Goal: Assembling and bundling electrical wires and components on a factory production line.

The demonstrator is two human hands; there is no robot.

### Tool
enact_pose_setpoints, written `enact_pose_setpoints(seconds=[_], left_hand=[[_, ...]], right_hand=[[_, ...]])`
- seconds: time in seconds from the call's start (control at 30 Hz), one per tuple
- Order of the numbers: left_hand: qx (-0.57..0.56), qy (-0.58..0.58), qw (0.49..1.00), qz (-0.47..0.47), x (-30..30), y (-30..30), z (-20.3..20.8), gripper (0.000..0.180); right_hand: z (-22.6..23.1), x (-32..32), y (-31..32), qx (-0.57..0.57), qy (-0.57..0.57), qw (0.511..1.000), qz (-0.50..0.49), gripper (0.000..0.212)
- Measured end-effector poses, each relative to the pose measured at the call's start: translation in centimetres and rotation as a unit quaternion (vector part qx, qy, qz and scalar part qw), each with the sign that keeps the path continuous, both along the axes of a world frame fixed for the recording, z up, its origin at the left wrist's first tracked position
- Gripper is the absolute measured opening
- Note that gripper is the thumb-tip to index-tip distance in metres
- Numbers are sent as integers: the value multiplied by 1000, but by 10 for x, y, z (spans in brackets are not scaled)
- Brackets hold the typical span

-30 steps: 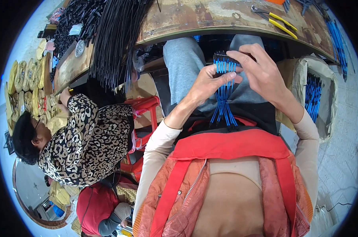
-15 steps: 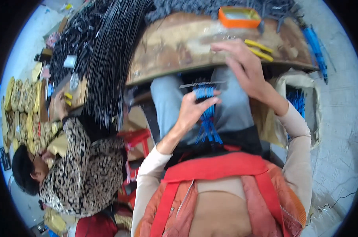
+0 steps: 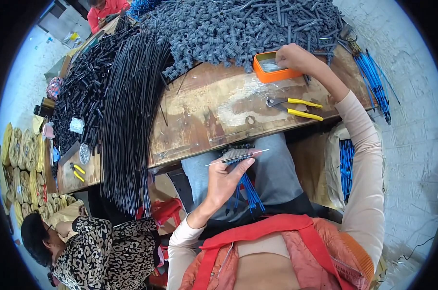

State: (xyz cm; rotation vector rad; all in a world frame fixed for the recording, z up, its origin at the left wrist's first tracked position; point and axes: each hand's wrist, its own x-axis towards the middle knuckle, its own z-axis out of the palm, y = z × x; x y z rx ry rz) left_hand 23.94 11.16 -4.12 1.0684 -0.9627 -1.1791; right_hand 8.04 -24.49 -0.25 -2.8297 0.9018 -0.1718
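Note:
My left hand (image 3: 223,184) is closed around a bundle of thin blue rods (image 3: 251,193) above my lap. Dark grey fittings (image 3: 236,154) sit in a row at the bundle's top end, and a thin straight metal wire (image 3: 260,152) lies across them, sticking out on both sides. At the far side of the table, my right hand (image 3: 295,57) reaches into an orange rectangular tin (image 3: 276,76) that holds thin pale metal pins (image 3: 269,65). Its fingers are bent together, and whatever is between them is hidden.
Yellow-handled pliers (image 3: 303,108) lie on the wooden table (image 3: 190,118). Behind is a heap of grey fittings (image 3: 228,38); long black rods (image 3: 127,116) hang over the edge at left. A sack (image 3: 337,169) of blue rods stands right. One co-worker (image 3: 103,246) sits left, another (image 3: 108,14) far back.
My right hand has gone from open above the pliers to inside the orange tin, fingers drawn together. My left hand keeps the bundle, now tilted differently. The view has shifted toward the table's far side.

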Motion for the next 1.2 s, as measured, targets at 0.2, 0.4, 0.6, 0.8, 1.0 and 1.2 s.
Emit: enact_pose_setpoints(seconds=[0.2,0.4,0.6,0.8,1.0,1.2], left_hand=[[-15,-24,1000,-3,5,2,3,20],[-129,-226,965,9,17,-10,-6,23],[-80,-124,989,7,26,-9,-17,22],[-71,-102,992,2,28,-2,-17,20],[-93,-104,990,5,27,-3,-20,19],[-82,-121,989,-3,28,-3,-22,19]], right_hand=[[14,5,13,40,-55,998,-5,19],[43,13,132,96,-293,945,108,20],[42,3,234,25,-254,958,129,27],[44,-4,251,104,-244,958,113,38],[36,-4,253,110,-240,958,115,43],[31,-1,249,83,-249,956,133,43]])
